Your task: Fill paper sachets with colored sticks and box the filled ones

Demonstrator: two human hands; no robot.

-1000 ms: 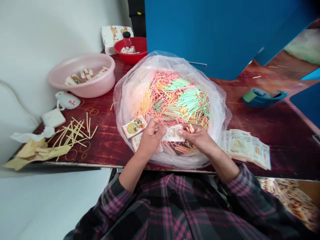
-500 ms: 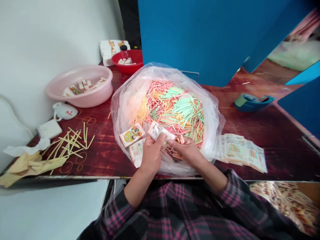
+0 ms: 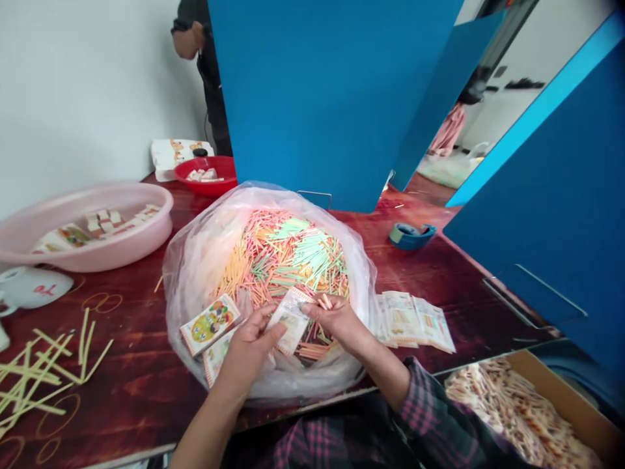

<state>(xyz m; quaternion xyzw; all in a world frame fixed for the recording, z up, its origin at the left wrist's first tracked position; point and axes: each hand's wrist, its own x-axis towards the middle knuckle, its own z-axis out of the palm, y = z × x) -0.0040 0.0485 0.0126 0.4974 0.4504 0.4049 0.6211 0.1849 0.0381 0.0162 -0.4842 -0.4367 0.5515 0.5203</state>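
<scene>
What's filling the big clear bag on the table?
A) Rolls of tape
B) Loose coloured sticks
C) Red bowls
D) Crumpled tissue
B: the clear bag is heaped with loose pink, green and orange sticks.

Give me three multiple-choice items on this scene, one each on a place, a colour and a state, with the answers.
1. Where is the red bowl? A) Inside the cardboard box B) Behind the plastic bag C) In the pink basin
2. What colour is the tape dispenser? A) Red B) Yellow C) Blue
3. How is the printed packet placed? A) Flat on the table B) Held up between the left hand and right hand C) Inside the red bowl

1: B, it sits beyond the bag's far rim.
2: C, its body shows blue.
3: B, it stands between the hands above the bag.
</scene>
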